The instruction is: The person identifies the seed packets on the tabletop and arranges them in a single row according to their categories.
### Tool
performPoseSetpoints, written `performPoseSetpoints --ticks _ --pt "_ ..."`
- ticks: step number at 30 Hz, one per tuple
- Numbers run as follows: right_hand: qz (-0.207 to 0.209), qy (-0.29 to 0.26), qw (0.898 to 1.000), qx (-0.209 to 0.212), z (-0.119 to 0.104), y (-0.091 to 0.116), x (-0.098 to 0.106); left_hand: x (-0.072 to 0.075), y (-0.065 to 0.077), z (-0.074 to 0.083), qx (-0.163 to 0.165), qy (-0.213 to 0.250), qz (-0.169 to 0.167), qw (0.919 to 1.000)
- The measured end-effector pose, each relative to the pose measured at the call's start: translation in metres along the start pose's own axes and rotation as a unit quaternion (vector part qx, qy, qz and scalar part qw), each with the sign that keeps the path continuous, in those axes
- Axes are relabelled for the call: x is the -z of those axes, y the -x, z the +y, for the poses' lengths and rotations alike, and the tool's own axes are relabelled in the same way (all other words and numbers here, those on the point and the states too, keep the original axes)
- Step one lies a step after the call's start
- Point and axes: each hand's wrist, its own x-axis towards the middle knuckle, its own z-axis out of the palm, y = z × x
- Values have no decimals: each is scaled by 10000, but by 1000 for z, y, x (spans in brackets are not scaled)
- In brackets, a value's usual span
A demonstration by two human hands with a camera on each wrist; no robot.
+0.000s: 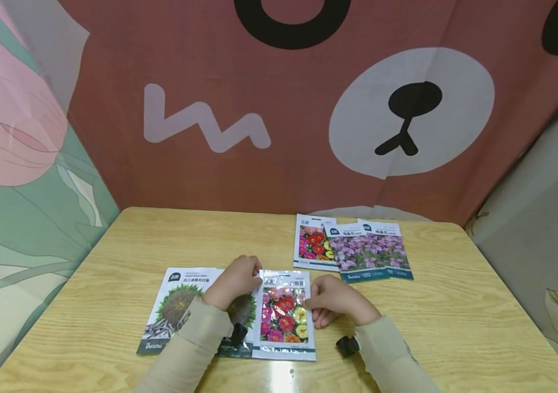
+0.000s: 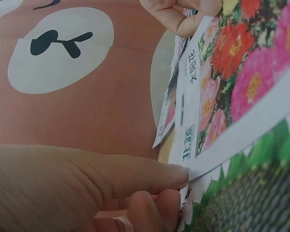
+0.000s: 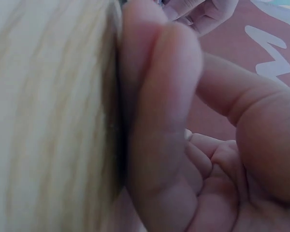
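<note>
1. The head view shows the whole near row: a flower seed packet (image 1: 286,319) with red, pink and yellow blooms lies at the near centre of the wooden table (image 1: 456,327), its left edge overlapping the right-hand sunflower seed packet (image 1: 243,311); the left-hand sunflower seed packet (image 1: 177,305) lies further left.
2. The left hand (image 1: 237,281) reaches over the sunflower packets, its forearm slanting in from the near side. The left wrist view reveals its grasp: the thumb lies on the flower packet's far left corner, with the other fingers curled underneath, pinching it.
3. The right hand (image 1: 335,299) comes in from the near right and pinches the flower packet's right edge, its lower fingers curled beside the table.
4. The right wrist view shows those bent fingers close against the wood grain; the packet's printed front appears only in the other views.
5. Far right, visible whole only from the head, a matching flower packet (image 1: 312,245) lies beside two overlapping purple-flower packets (image 1: 357,259).
</note>
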Motion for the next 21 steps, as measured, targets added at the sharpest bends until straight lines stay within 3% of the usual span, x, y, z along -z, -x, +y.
performPoseSetpoints --ticks 21 --pt "-111 -110 9997 193 3 -1 3 -1 0 1 143 -124 -82 9998"
